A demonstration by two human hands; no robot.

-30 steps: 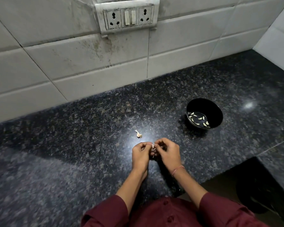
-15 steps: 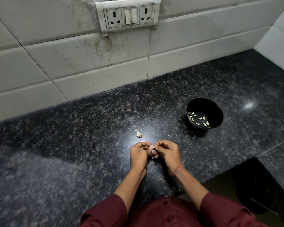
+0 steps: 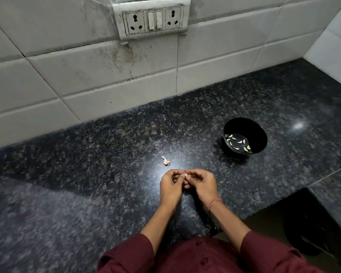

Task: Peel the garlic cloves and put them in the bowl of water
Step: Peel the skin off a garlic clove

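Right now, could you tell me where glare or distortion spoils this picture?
Head view: glare whitens the counter beyond the left hand and right hand; a glint lies right of the bowl; tile lines bow from the wide lens; the garlic clove shows little detail.

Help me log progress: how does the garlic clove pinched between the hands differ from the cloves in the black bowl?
The pinkish garlic clove is single, pinched between the left hand and right hand; the pale peeled cloves are several, lying loose inside the round black bowl. It seems to carry skin; they look bare. Both are garlic.
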